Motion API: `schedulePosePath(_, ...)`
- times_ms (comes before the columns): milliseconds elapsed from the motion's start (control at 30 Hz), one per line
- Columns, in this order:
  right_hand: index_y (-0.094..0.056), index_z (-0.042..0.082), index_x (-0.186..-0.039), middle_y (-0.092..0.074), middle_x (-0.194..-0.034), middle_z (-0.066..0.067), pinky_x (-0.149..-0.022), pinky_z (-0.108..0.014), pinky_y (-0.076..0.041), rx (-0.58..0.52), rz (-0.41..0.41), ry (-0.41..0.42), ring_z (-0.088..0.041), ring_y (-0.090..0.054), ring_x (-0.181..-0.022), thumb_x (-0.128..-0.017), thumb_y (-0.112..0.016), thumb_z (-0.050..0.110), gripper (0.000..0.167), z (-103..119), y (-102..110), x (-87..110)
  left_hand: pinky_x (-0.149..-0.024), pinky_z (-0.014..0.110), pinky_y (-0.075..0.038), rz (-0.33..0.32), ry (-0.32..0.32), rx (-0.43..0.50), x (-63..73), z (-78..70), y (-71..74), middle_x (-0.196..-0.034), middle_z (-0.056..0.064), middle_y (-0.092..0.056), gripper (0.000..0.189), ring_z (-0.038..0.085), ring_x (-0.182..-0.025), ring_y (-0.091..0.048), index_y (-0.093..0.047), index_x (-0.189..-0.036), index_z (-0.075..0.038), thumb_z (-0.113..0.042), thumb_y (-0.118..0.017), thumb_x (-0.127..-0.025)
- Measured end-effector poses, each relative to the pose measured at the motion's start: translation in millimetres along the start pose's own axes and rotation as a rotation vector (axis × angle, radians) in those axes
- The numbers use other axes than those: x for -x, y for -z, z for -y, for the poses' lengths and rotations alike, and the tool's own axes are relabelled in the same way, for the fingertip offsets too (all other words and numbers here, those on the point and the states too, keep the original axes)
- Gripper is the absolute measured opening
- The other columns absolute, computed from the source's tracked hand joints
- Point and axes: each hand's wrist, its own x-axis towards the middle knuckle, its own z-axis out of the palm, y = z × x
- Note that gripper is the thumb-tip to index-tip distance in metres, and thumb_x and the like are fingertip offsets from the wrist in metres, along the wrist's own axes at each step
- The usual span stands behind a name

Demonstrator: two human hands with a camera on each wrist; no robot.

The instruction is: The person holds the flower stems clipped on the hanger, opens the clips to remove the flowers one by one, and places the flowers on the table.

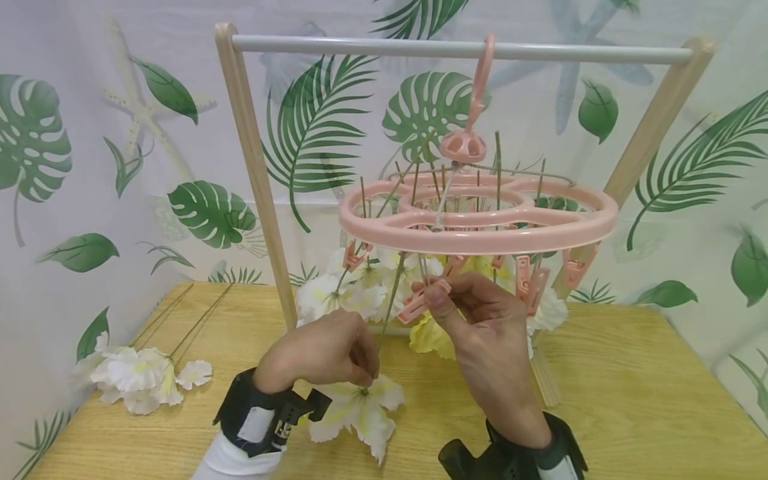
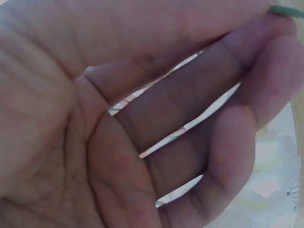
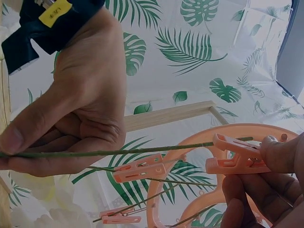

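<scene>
My left hand (image 1: 324,350) pinches the green stem (image 3: 133,151) of an artificial white flower (image 1: 363,413) just above its bloom, which hangs head down over the table. In my right hand (image 1: 489,340), thumb and fingers squeeze a pink clothespin (image 3: 240,156) under the round pink drying hanger (image 1: 480,240). The stem's upper end runs across the clothespin's mouth in the right wrist view; whether the clip bites on it I cannot tell. White and yellow flowers (image 1: 324,297) hang upside down from other clips, their stems rising through the ring.
A wooden stand with a grey bar (image 1: 360,45) carries the hanger by its hook (image 1: 485,73). Several loose white flowers (image 1: 138,377) lie on the left of the wooden table (image 1: 636,387). Unused pink clips (image 1: 531,283) dangle at the ring's right. Leaf-print cloth covers the walls.
</scene>
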Motion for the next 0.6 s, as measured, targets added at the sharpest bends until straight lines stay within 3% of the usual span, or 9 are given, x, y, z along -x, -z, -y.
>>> schedulePosePath(300, -0.067, -0.006, -0.098, -0.075, -0.088, -0.01, -0.098, -0.042, -0.051, 0.012, 0.021, -0.004, -0.028, -0.069, -0.105, -0.099, -0.064, 0.005, 0.011, -1.4, 0.5, -0.9, -0.069, 0.021, -0.055, -0.014, -0.01, -0.026, 9.5, -3.4, 7.2, -0.074, -0.008, -0.071, 0.009, 0.0, -0.069, -0.065, -0.077, -0.08, -0.007, 0.001, -0.081, -0.081)
schedulePosePath(500, -0.068, -0.006, -0.098, -0.074, -0.102, -0.011, -0.096, -0.039, -0.053, 0.037, -0.014, -0.037, -0.026, -0.07, -0.102, -0.097, -0.067, 0.004, 0.01, -1.0, -0.7, 0.3, -0.071, 0.022, -0.055, -0.016, -0.036, -0.028, 17.9, -5.2, 15.1, -0.077, -0.009, -0.071, 0.006, 0.0, -0.072, -0.066, -0.078, -0.083, -0.007, -0.002, -0.08, -0.083)
schedulePosePath(600, -0.068, -0.007, -0.097, -0.075, -0.101, -0.012, -0.096, -0.039, -0.052, 0.041, -0.013, -0.028, -0.026, -0.069, -0.102, -0.097, -0.066, 0.003, 0.01, -1.0, -1.4, 0.2, -0.071, 0.023, -0.055, -0.027, -0.037, -0.02, 21.6, -5.8, 18.6, -0.078, -0.009, -0.071, 0.004, 0.001, -0.073, -0.066, -0.077, -0.084, -0.006, -0.002, -0.079, -0.085)
